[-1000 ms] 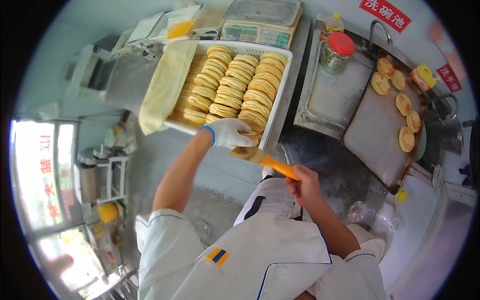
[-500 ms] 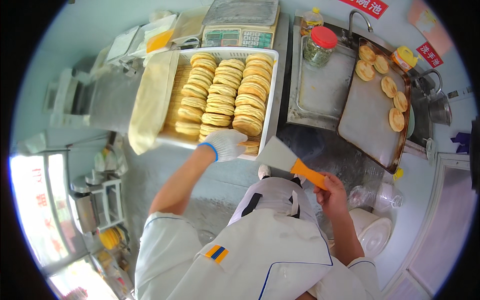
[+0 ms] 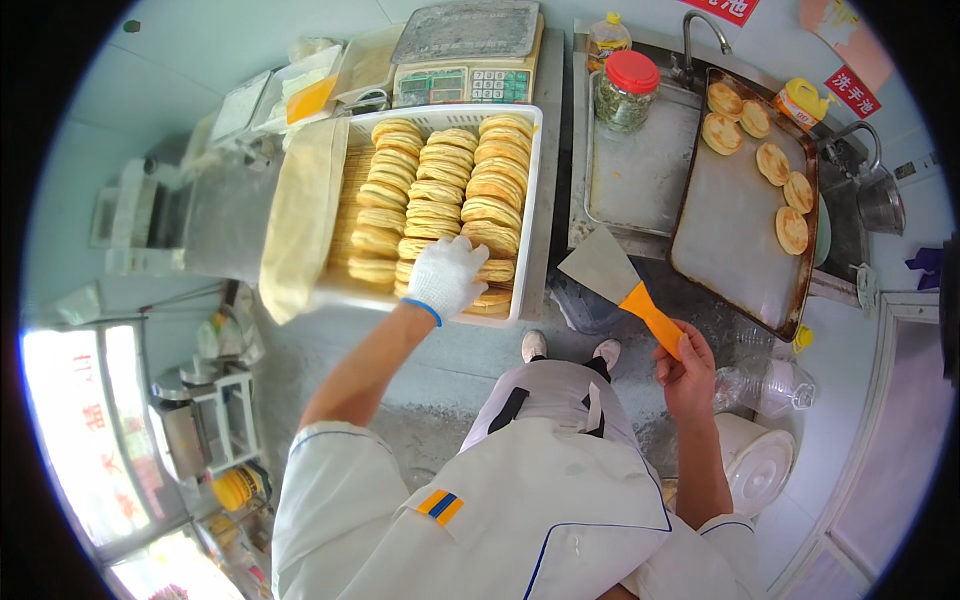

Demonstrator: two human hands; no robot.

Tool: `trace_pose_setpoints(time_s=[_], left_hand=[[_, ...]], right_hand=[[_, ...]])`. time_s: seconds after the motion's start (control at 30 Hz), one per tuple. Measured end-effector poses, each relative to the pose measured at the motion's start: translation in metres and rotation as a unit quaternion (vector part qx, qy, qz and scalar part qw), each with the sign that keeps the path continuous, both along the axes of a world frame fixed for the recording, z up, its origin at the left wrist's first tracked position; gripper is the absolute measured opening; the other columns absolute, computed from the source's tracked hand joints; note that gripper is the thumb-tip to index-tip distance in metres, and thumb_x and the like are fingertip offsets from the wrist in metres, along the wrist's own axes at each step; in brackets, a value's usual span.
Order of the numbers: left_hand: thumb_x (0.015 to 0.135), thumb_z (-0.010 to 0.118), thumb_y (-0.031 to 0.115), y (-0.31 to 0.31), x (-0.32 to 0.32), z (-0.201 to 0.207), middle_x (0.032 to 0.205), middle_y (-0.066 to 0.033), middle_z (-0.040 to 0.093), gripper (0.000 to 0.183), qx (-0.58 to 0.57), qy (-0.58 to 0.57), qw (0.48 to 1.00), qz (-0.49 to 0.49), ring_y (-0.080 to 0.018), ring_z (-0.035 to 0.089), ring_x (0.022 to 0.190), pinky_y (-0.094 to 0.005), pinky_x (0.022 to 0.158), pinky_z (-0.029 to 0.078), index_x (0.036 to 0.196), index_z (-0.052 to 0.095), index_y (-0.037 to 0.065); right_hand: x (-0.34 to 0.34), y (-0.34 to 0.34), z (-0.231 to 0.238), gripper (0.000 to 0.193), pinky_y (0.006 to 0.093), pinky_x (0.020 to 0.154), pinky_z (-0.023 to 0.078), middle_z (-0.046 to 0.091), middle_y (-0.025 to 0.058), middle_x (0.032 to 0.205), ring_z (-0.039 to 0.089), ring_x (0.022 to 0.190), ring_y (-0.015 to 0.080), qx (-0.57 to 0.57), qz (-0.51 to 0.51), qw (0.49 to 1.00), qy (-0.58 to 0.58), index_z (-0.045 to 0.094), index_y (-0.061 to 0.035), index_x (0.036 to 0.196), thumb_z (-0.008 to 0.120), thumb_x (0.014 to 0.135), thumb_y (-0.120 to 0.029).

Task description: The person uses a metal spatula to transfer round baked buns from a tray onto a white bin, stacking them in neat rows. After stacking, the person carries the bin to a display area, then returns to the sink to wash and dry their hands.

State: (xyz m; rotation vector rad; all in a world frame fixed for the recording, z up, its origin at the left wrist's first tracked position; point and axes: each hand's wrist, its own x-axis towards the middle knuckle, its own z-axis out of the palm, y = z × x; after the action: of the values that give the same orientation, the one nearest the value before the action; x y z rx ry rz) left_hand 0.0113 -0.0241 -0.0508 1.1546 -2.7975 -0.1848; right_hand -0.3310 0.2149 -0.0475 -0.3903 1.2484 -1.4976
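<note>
My left hand (image 3: 447,276), in a white knit glove with a blue cuff, is over the near end of a white plastic basket (image 3: 533,190). Its fingers are bent around a flatbread (image 3: 497,270) at the near end of the right-hand row, and the palm hides part of the bread. Three rows of round, layered golden flatbreads stand on edge there. My bare right hand (image 3: 686,372) grips the orange handle of a wide scraper (image 3: 604,268); its metal blade points up and left, between basket and tray, touching neither.
Right of the basket, a dark-rimmed baking tray (image 3: 715,262) carries several flatbreads. A red-lidded jar (image 3: 626,92) stands on a metal tray (image 3: 640,180) by the taps. Behind the basket is a scale (image 3: 465,60); a pale cloth (image 3: 300,215) drapes over the basket's left side.
My left hand has moved up and inward from the basket's near rim onto the flatbreads. My right hand and the scraper have shifted right, and the blade has risen. The view has shifted slightly.
</note>
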Motion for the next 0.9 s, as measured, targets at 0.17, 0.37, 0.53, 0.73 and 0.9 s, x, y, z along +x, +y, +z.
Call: trace_pose_setpoints(time_s=[0.17,0.37,0.53,0.73,0.9], left_hand=[[0.080,0.073,0.021,-0.008,0.008,-0.004,0.093,-0.0146,0.065,0.028,0.059,0.039,0.996,-0.051,-0.0375,0.065,0.090,-0.0497,0.080,0.054,0.103,0.066,0.007],[0.090,0.066,0.030,-0.010,0.008,-0.017,0.115,-0.0179,0.069,0.034,0.188,0.044,0.980,-0.039,-0.0396,0.066,0.104,-0.0479,0.092,0.053,0.113,0.068,0.005],[0.092,0.064,0.040,-0.023,-0.012,-0.021,0.127,-0.0204,0.068,0.047,0.244,-0.060,0.966,-0.065,-0.0398,0.066,0.112,-0.0458,0.098,0.052,0.124,0.069,0.006],[0.087,0.065,0.042,-0.038,-0.031,-0.017,0.121,-0.0194,0.071,0.057,0.410,-0.133,0.902,-0.020,-0.0372,0.067,0.112,-0.0425,0.097,0.052,0.133,0.066,0.007],[0.086,0.066,0.036,-0.034,-0.024,-0.012,0.122,-0.0185,0.071,0.057,0.396,-0.090,0.914,-0.011,-0.0359,0.068,0.110,-0.0412,0.096,0.052,0.137,0.064,0.010]], right_hand=[[-0.006,-0.006,0.004,0.035,0.0224,0.049,0.041,0.070,0.0104,0.086,0.056,0.056,0.0092,0.005,0.006,1.000,0.002,0.057,-0.0003,0.133,0.055,0.108,-0.025],[-0.010,-0.015,0.007,0.035,0.0228,0.050,0.043,0.070,0.0111,0.087,0.056,0.056,0.0099,0.002,0.007,1.000,0.006,0.057,-0.0003,0.134,0.054,0.108,-0.024],[-0.010,-0.022,0.005,0.035,0.0228,0.050,0.044,0.070,0.0116,0.087,0.056,0.056,0.0102,-0.009,0.013,1.000,-0.005,0.057,-0.0002,0.134,0.053,0.109,-0.024],[-0.009,-0.024,0.004,0.034,0.0221,0.050,0.044,0.070,0.0114,0.088,0.057,0.057,0.0100,-0.016,0.005,1.000,-0.008,0.057,-0.0005,0.134,0.054,0.109,-0.024],[-0.008,-0.023,0.004,0.034,0.0219,0.050,0.044,0.070,0.0112,0.088,0.057,0.058,0.0098,-0.019,-0.002,1.000,-0.013,0.057,-0.0005,0.134,0.054,0.109,-0.024]])
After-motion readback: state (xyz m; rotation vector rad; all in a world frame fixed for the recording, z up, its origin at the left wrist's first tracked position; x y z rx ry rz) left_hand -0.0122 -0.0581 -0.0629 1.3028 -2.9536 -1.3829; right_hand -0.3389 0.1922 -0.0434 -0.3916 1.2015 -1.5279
